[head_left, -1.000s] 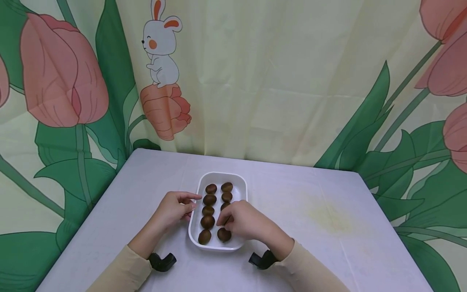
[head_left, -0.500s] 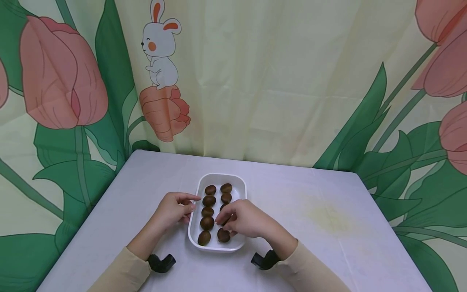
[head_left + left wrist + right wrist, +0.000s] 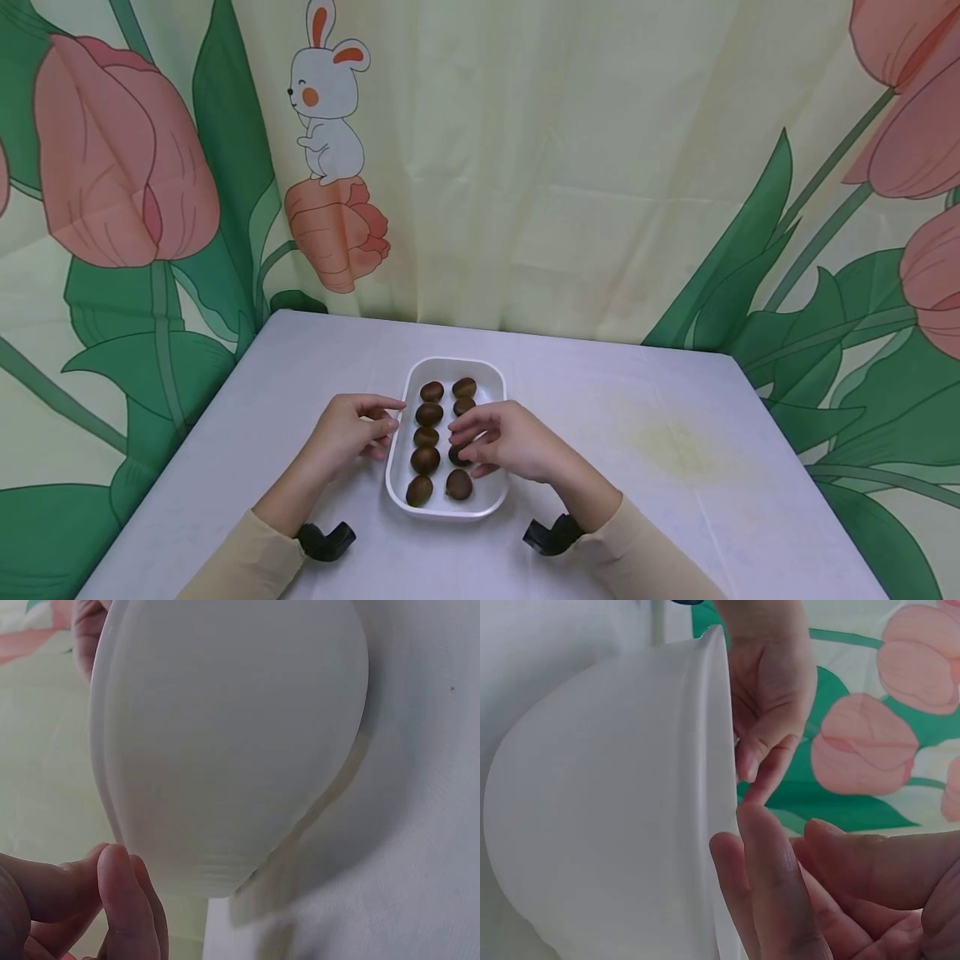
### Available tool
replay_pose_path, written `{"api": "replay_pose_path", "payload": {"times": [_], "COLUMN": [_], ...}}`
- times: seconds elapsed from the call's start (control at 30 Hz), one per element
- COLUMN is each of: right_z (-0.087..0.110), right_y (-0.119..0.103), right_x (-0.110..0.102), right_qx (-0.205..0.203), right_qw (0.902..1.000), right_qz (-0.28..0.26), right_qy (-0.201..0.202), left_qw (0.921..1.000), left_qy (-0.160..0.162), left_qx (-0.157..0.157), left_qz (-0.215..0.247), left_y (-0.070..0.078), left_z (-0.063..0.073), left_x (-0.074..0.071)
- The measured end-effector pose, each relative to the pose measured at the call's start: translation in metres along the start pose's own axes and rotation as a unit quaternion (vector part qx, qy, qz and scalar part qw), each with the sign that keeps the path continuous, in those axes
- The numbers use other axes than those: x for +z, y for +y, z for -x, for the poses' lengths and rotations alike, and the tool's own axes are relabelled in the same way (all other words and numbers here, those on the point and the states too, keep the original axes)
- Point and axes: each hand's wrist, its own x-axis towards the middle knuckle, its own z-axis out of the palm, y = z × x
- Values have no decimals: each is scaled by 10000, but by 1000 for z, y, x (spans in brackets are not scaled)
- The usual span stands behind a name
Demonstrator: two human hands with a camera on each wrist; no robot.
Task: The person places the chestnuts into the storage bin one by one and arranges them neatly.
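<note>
A white plastic tray (image 3: 487,387) holds brown chestnuts set in two lengthwise rows, several in each. The left row shows whole, with a chestnut (image 3: 425,460) near its middle. My left hand (image 3: 351,429) is beside the tray's left side, fingers loosely bent, fingertips right at the rim. Over the right row hovers my right hand (image 3: 513,442), its fingers apart with nothing between them. It partly hides the middle chestnuts of that row; the nearest chestnut (image 3: 459,484) shows below the fingers. The right wrist view has the tray's outer wall (image 3: 615,795) beside the relaxed right fingers (image 3: 776,877).
A white cloth covers the table (image 3: 637,508), with a yellowish stain (image 3: 675,446) at the right. Behind the table hangs a curtain (image 3: 540,183) printed with tulips and a rabbit. A black wrist-worn device (image 3: 327,542) sits at the left wrist, another (image 3: 553,535) at the right.
My right hand has lifted and its fingers have spread, showing more of the nearest right-row chestnut. My left hand has drawn slightly away to the left.
</note>
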Motion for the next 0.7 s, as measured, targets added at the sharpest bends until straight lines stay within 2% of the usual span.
{"api": "replay_pose_path", "payload": {"times": [0.17,0.43,0.57,0.7], "right_z": [3,10,16,24], "right_y": [1,0,0,-2], "right_x": [-4,-9,-12,-15], "right_qx": [-20,-43,39,167], "right_qw": [9997,9968,9912,9779], "right_qz": [-128,-235,386,1052], "right_qy": [223,758,1269,1798], "left_qw": [9998,9952,9907,9834], "left_qy": [111,465,651,876], "left_qx": [110,303,421,710], "left_qz": [-117,-804,-1122,-1420], "left_y": [2,12,17,22], "left_z": [1,8,14,20], "left_x": [-4,-8,-8,-7]}}
